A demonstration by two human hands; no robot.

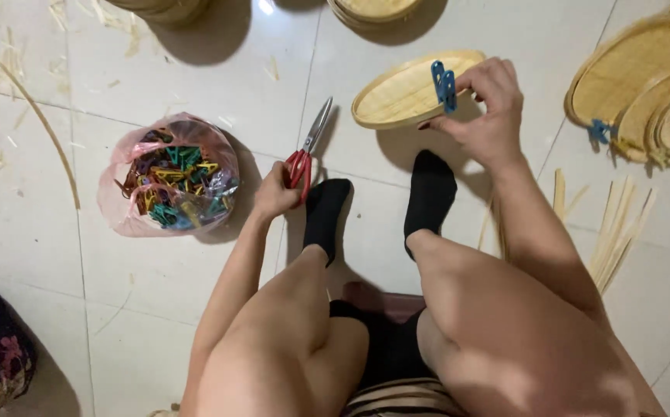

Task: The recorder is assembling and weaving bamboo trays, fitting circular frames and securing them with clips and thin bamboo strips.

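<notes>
Scissors with red handles and steel blades (308, 147) sit gripped in the left hand (275, 193), tips off the white tiled floor (157, 270). Right hand (489, 108) holds an oval woven bamboo tray (404, 93) with blue plastic clips (444, 83); a pink bag of coloured clips (169, 176) lies beside.

You see red-handled scissors (304, 154), a blue clip (444, 85) on a tan tray (396, 96), black socks (430, 193), and multicoloured clips in a pink bag (118, 201) at nine o'clock.

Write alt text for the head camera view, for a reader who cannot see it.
Seen from above, a seated person's right hand holds an oval woven bamboo tray with blue clips on its rim, while the left hand grips red-handled scissors. A plastic bag of coloured clips lies on the tiled floor.
</notes>
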